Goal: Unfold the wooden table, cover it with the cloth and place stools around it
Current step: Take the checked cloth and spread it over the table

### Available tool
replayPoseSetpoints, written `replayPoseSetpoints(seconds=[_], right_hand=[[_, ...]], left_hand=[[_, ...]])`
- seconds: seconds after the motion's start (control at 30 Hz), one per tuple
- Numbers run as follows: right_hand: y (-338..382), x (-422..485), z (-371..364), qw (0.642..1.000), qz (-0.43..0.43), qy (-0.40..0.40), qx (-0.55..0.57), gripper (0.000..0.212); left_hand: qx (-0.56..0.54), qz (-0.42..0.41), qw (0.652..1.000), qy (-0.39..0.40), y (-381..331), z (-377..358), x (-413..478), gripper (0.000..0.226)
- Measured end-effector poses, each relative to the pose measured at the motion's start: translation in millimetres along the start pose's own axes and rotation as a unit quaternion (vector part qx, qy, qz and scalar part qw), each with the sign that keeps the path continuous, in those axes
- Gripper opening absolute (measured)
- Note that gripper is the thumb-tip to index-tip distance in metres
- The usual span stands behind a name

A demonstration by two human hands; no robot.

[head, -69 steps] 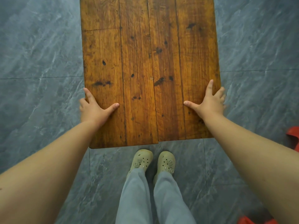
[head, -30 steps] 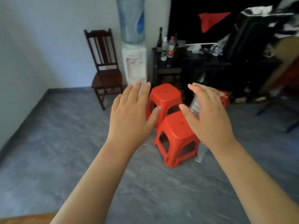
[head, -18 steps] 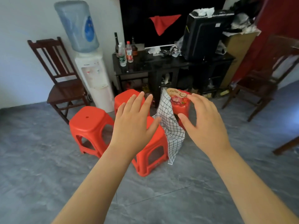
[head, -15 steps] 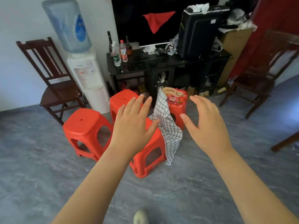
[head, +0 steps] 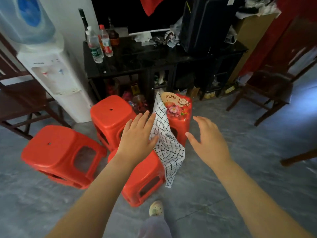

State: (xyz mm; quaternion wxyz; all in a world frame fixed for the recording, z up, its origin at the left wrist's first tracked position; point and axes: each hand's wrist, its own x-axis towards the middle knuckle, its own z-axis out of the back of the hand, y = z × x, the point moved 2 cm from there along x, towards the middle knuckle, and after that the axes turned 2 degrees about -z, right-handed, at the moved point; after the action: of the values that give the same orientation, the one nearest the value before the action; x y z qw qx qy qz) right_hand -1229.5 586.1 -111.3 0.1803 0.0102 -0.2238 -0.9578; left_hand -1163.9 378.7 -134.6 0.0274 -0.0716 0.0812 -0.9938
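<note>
A white cloth with a black grid (head: 167, 145) hangs from a red stool (head: 180, 122) that has a flowered packet (head: 175, 103) on top. Three more red plastic stools stand around it: one at the left (head: 58, 155), one behind (head: 109, 115), one in front (head: 145, 182) partly hidden by my left arm. My left hand (head: 137, 138) is open, fingers spread, just left of the cloth and touching its edge or nearly so. My right hand (head: 207, 140) is open to the right of the cloth, apart from it. The wooden table is out of view.
A water dispenser (head: 51, 66) and a dark wooden chair (head: 17, 100) stand at the left. A black cabinet (head: 154, 62) with bottles (head: 97, 43) is behind the stools. Another wooden chair (head: 274, 86) is at the right. My foot (head: 155, 208) is on the grey tiled floor.
I let go of the wooden table and turned to the stools. Over the last half second I have come closer; both open hands have moved forward to either side of the checked cloth.
</note>
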Motion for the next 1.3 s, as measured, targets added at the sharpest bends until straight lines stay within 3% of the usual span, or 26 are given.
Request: replayPoseSetpoints(seconds=[0.17,0.33,0.5,0.77,1.0,1.17,1.3], right_hand=[[-21.4,78.7,-23.2,0.999,-0.026,0.033,0.012,0.060],[-46.4,147.7,-54.6,0.997,-0.033,0.069,0.020,0.061],[-83.1,219.8,-107.7,0.993,-0.033,0.112,0.031,0.060],[-156.8,359.8,-257.8,0.972,-0.020,0.222,0.073,0.055],[-193.0,446.4,-355.6,0.956,0.030,0.283,0.079,0.060],[-209.1,459.5,-401.1,0.938,0.036,0.329,0.101,0.060],[-210.2,457.1,-422.7,0.938,0.029,0.321,0.131,0.058]], left_hand=[[-0.024,-0.022,0.999,0.025,26.9,-37.1,80.4,0.065],[-0.160,0.046,0.985,-0.035,50.6,-78.3,139.3,0.060],[-0.119,0.032,0.992,0.002,64.9,-139.1,198.2,0.064],[-0.055,0.053,0.989,0.127,103.2,-295.2,311.7,0.073],[0.025,-0.011,0.973,0.228,138.0,-409.9,393.1,0.090],[0.065,-0.106,0.957,0.260,167.1,-441.9,432.9,0.100],[0.096,-0.168,0.937,0.290,177.6,-450.3,454.0,0.085]])
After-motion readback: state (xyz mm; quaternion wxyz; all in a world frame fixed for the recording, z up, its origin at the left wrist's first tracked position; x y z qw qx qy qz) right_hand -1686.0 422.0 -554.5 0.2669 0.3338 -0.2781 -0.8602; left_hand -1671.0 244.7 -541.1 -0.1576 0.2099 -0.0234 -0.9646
